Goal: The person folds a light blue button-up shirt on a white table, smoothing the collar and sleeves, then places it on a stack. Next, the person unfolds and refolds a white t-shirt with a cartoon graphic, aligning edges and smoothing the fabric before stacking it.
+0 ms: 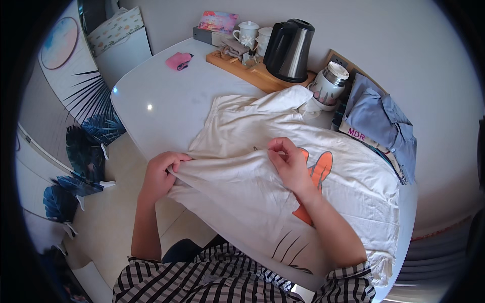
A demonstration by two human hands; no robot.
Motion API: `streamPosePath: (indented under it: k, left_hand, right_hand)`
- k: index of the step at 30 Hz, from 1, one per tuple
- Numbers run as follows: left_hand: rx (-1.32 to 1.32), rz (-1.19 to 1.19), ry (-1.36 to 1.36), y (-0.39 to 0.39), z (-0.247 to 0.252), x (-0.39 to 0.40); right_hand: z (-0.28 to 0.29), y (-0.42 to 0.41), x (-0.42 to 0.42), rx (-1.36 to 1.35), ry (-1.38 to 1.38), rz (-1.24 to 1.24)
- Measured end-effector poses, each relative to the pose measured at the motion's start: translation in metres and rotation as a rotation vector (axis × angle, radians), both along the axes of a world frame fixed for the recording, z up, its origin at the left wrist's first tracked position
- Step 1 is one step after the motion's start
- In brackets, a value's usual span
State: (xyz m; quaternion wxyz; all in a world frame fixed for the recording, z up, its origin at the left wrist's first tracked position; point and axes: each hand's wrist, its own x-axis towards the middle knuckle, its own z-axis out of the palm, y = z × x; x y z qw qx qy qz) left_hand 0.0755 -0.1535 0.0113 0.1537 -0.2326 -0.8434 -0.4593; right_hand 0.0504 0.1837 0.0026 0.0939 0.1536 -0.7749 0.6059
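Observation:
A white T-shirt point(242, 181) with an orange print and thin dark lines lies spread across the tabletop, wrinkled. Its near side is lifted and hangs over the table's edge in front of my body. My left hand point(159, 176) grips a bunched edge of the fabric at the left, fingers curled over it. Over the middle of the shirt, my right hand point(290, 163) pinches a raised fold between thumb and fingers. The orange print point(321, 170) shows beside my right wrist, partly covered by the forearm. A sleeve or corner lies folded near the wooden tray.
On the white table point(151, 91) stand a wooden tray point(235, 72), an electric kettle point(291, 51), white lidded mugs point(248, 33) and a flowered jar point(329, 85). Folded clothes point(379, 117) are stacked at the right by the wall. A pink cloth point(179, 61) lies at the far left.

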Motion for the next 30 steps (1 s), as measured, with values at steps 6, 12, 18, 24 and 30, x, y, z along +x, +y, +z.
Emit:
streamPosePath:
  k: [6, 12, 18, 24, 30]
  left_hand:
    - [-0.052, -0.088, -0.145, -0.015, 0.013, 0.002]
    - [-0.105, 0.121, -0.002, -0.031, 0.015, 0.011]
    - [-0.011, 0.18, 0.073, -0.008, 0.055, 0.027]
    - [-0.361, -0.099, 0.1, 0.052, 0.049, 0.02]
    - [-0.469, 0.043, 0.093, 0.018, 0.042, 0.046]
  right_hand:
    - [0.08, 0.013, 0.028, 0.428, -0.42, 0.297]
    - [0.063, 0.046, 0.058, 0.635, -0.19, -0.075]
    - [0.059, 0.03, 0.112, 0.86, 0.316, -0.089]
    - [0.026, 0.011, 0.129, 0.992, 0.251, 0.107]
    - [0.031, 0.017, 0.134, 0.906, 0.204, 0.14]
